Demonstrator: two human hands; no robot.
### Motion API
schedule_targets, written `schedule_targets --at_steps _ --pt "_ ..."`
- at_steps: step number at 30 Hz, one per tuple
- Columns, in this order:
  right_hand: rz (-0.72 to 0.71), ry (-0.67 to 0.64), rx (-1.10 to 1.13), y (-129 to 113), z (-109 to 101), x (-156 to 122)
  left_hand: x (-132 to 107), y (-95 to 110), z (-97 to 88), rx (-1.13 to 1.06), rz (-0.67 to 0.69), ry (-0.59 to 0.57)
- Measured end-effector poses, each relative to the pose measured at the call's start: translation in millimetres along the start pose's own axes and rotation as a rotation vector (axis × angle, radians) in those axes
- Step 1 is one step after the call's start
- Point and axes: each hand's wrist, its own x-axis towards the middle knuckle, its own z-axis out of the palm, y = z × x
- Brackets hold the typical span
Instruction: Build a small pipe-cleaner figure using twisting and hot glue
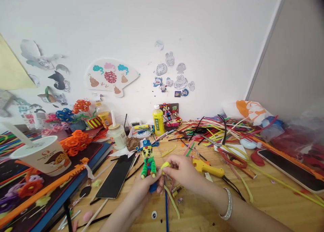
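So the pipe-cleaner figure [147,160] is all fuzzy and matt, and the yellow piece [166,165] looks soft and fluffy too. Tabletop [199,213] is smooth, pale wood with visible grain. Glue gun [211,169] looks like smooth yellow plastic with a slight sheen. The black phone [116,176] has a proper glossy screen, kinda mirror-like. Drink bottle [159,121] is shiny plastic, while the lidded jar [117,137] looks like glass. The brown lump [133,144] is rough and crumbly-looking. Bracelet [228,204] is sparkly, sorta metallic. Wall [207,33] is flat matt white, with a paper fan cutout [110,77] on it. Googly eye [154,214] looks like glossy plastic.
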Motion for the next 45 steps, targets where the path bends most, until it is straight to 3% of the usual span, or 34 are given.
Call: schedule_targets --at_steps 3,5,10,12,15,25,29,33,36,40,45 --pt "-0.004 0.047 -0.054 0 1 1 0 1 1.2 0.029 -0.023 0.028" --pt "0.061 0.042 0.024 2 3 3 1 2 2.8 0.154 0.042 0.04" --pt "0.163 0.105 0.135 7 7 7 9 -3 -4.0 0.717 0.384 0.148" --pt "0.189 0.137 0.147 9 10 7 12 -7 -10.5 0.853 0.524 0.209" --pt "0.208 0.142 0.169 9 13 5 11 -12 -17.0 0.936 0.66 0.183" --pt "0.271 0.104 0.303 6 15 2 1 -13 -13.0 0.988 0.673 0.162" --pt "0.252 0.071 0.25 3 17 0 5 -16 -14.3 0.887 0.672 0.243" --pt "0.0 0.063 -0.003 -4 12 -5 6 -11 -6.4 0.531 0.454 0.306" --pt "-0.117 0.003 -0.055 -5 7 -6 5 -5 0.0 0.22 0.264 0.192" --pt "-0.049 -0.017 0.073 1 6 -3 4 -5 -0.6 -0.108 0.141 -0.012" --pt "0.077 -0.065 0.258 7 9 0 7 -9 -3.3 -0.135 0.084 -0.078"
